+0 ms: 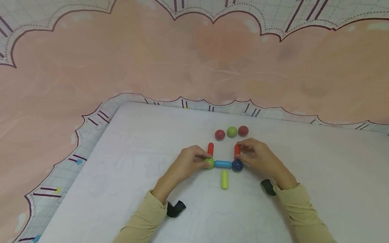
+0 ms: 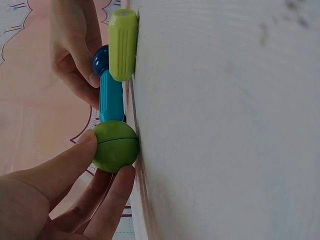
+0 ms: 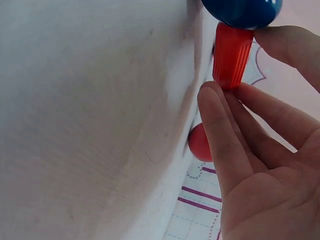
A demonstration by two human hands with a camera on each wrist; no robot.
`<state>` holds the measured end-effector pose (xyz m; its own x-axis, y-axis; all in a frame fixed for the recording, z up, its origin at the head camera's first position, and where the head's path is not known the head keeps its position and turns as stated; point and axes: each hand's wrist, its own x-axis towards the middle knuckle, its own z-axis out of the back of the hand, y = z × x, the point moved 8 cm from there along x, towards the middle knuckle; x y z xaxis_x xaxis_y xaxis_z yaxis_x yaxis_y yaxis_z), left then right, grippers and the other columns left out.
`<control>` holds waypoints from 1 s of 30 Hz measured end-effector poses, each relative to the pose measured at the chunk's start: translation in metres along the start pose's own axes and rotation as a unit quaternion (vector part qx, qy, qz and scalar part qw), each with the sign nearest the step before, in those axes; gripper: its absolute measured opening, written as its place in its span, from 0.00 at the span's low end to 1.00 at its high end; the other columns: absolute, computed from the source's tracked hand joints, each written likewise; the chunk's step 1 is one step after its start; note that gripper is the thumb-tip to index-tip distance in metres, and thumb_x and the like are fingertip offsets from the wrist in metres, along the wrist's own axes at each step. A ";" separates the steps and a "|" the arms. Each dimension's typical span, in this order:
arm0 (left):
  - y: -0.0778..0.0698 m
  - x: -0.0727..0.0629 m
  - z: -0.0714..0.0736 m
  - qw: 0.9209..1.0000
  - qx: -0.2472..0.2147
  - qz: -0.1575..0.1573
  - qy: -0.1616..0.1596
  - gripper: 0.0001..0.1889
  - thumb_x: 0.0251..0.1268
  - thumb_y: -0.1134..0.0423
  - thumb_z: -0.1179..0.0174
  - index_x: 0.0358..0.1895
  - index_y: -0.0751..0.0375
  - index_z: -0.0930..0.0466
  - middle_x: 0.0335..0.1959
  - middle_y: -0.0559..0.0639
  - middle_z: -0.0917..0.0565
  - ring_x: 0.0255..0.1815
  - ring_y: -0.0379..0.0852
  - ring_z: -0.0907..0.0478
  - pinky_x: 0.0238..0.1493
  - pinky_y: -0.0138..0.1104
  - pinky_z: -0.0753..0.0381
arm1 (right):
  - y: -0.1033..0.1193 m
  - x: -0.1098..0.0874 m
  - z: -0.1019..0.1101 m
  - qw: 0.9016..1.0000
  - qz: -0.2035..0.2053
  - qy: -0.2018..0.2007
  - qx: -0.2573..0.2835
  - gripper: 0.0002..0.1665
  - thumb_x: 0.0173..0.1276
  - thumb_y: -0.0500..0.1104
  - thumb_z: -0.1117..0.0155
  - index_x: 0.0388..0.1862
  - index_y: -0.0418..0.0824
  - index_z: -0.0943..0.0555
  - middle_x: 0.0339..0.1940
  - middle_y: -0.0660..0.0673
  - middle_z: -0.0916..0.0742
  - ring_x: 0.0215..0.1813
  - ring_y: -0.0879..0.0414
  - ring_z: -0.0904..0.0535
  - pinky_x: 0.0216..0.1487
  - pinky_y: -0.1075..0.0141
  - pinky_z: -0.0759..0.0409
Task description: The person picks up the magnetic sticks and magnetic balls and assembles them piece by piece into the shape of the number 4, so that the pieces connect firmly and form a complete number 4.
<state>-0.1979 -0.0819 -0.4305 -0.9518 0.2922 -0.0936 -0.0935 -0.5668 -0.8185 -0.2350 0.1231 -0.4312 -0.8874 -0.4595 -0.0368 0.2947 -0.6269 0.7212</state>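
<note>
My left hand (image 1: 186,163) pinches a green ball (image 2: 116,146) between thumb and fingers. A light blue ribbed rod (image 1: 223,164) joins this ball to a dark blue ball (image 1: 237,165). From the green ball a red rod (image 1: 210,148) points away across the white surface. Another red rod (image 3: 232,56) meets the dark blue ball. My right hand (image 1: 257,155) holds that second rod, fingertips at its far end and thumb by the dark blue ball. Nearer me lies a loose yellow-green rod (image 1: 224,179), apart from the joined pieces.
Beyond the joined pieces sit a red ball (image 1: 219,135), a green ball (image 1: 232,131) and another red ball (image 1: 243,131). Everything rests on a white board (image 1: 138,132) over a peach patterned cloth (image 1: 117,62). Black wrist devices (image 1: 175,209) show at both cuffs.
</note>
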 end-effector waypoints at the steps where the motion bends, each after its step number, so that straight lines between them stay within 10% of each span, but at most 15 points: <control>1: 0.000 0.000 0.000 1.000 0.000 -0.002 0.000 0.12 0.60 0.64 0.30 0.47 0.59 0.12 0.43 0.49 0.17 0.45 0.43 0.17 0.50 0.35 0.16 | 0.000 0.000 0.000 1.000 0.002 0.000 0.000 0.26 0.66 0.38 0.31 0.62 0.33 0.22 0.54 0.39 0.16 0.57 0.44 0.19 0.62 0.50 0.21; 30: 0.004 -0.002 0.000 1.000 -0.002 0.023 -0.009 0.12 0.61 0.63 0.31 0.49 0.56 0.12 0.45 0.49 0.17 0.46 0.44 0.17 0.51 0.36 0.16 | 0.005 0.007 0.002 1.000 -0.011 0.004 -0.027 0.23 0.67 0.40 0.32 0.60 0.33 0.21 0.55 0.38 0.15 0.58 0.44 0.20 0.61 0.49 0.21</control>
<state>-0.1966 -0.0842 -0.4334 -0.9601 0.2523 -0.1204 -0.0492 -0.5765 -0.8156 -0.2405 0.1175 -0.4265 -0.8915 -0.4492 -0.0582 0.2936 -0.6709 0.6810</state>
